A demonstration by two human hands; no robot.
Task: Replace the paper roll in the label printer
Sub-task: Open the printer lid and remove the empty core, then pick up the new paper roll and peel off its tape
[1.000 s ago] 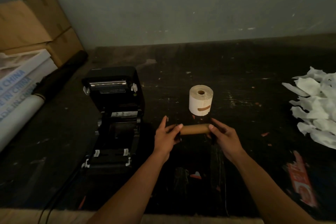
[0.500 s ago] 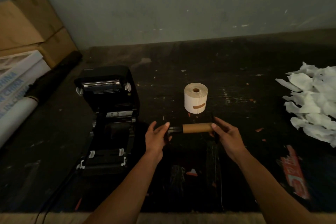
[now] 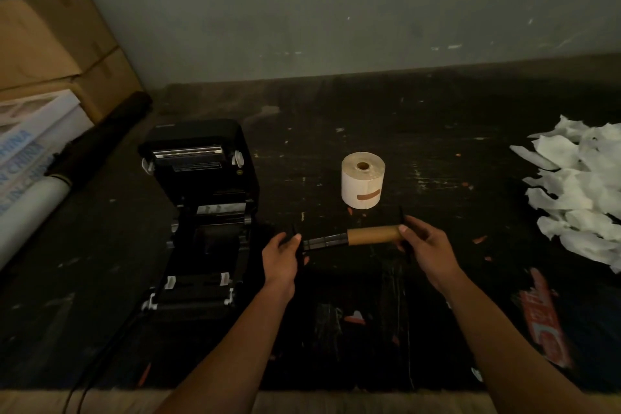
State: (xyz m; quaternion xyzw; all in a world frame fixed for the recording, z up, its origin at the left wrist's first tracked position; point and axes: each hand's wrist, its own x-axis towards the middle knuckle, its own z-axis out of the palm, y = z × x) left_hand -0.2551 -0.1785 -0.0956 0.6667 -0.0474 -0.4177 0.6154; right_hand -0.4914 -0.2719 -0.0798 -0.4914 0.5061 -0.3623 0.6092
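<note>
I am seeing both forearms reaching in over the near edge of the desk point(image 3: 437, 131); the left hand point(image 3: 280, 260) is gripping the black end flange of the spindle point(image 3: 324, 241), its fingers point(image 3: 295, 239) curling round it; the right hand point(image 3: 425, 244) is pinching the far end of the empty cardboard core point(image 3: 374, 235), which is sitting halfway along the spindle, leaving the black shaft bare on the left; both are being held level above the desk. Just beyond them the new paper roll point(image 3: 363, 183) is standing upright on end near the middle of the desk; the label printer point(image 3: 201, 208) is sitting lid open toward the left edge; crumpled white paper point(image 3: 578, 191) is lying at the right edge; cardboard boxes point(image 3: 60, 44) are occupying the far left corner.
</note>
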